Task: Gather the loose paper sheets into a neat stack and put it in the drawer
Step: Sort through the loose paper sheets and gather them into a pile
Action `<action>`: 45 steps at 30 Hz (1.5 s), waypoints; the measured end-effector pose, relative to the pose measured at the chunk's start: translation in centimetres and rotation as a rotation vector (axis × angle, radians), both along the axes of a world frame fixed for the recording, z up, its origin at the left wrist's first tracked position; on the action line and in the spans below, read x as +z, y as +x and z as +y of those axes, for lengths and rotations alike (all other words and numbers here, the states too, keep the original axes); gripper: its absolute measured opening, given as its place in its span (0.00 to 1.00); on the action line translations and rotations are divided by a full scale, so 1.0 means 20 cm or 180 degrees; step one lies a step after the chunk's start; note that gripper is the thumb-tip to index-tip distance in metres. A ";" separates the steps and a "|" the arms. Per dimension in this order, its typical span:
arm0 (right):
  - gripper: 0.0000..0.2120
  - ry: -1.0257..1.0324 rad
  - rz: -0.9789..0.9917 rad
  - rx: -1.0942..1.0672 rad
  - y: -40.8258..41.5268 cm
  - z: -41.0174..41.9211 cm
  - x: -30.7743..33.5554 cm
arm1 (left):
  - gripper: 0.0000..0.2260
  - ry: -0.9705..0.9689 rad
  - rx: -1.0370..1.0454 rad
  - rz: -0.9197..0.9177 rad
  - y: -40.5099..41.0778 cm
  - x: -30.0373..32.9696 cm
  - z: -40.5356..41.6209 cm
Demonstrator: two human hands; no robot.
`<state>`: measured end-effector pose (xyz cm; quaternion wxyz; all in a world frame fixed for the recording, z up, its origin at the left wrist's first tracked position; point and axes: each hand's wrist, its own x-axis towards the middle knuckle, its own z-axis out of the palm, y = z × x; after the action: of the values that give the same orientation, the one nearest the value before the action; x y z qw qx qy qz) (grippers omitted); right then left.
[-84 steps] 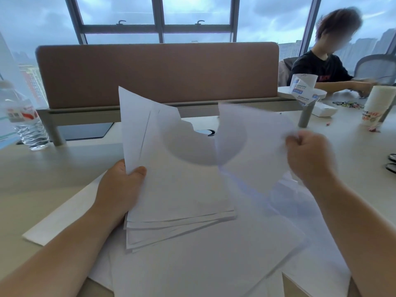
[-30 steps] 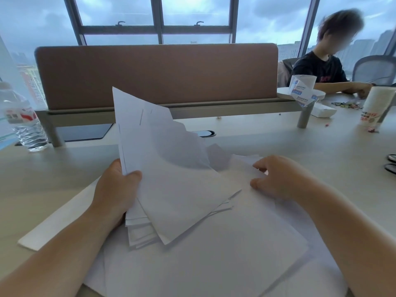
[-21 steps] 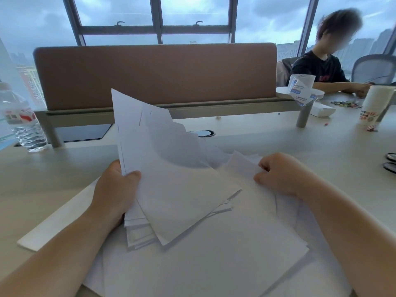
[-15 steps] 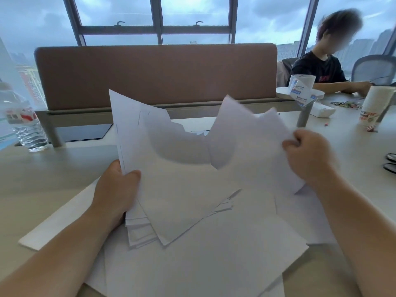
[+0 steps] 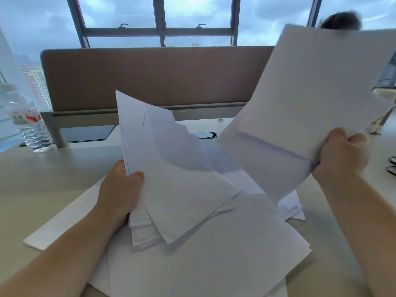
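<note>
Gathered stack of sheets point(image 5: 177, 179) tilted up off the desk point(image 5: 42, 179), left hand point(image 5: 120, 189) clamped on its left edge. Right hand point(image 5: 340, 153) pinching a couple of sheets point(image 5: 310, 99) lifted high to the right. More loose sheets point(image 5: 214, 264) flat on the desk underneath. Water bottle point(image 5: 27, 125) far left, brown divider panel point(image 5: 150, 78) behind.
</note>
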<state>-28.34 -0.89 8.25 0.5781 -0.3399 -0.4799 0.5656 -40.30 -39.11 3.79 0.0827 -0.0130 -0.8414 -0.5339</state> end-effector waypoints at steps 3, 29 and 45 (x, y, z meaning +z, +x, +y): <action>0.07 -0.0429 0.0278 0.0431 0.00 0.00 -0.01 | 0.05 -0.0046 -0.0058 -0.0035 0.00 -0.01 0.00; 0.26 0.1472 -0.2278 0.4096 -0.04 -0.49 -0.23 | 0.13 -0.0562 -0.0904 -0.0222 0.04 0.01 -0.01; 0.33 0.2695 -0.4979 0.2484 0.05 -0.47 -0.06 | 0.15 0.0153 0.0138 -0.0005 -0.02 -0.01 0.00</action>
<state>-27.42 -10.31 7.09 -0.0581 -0.2007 -0.9715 0.1123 -40.71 -39.08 3.53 0.0939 0.0077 -0.8285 -0.5520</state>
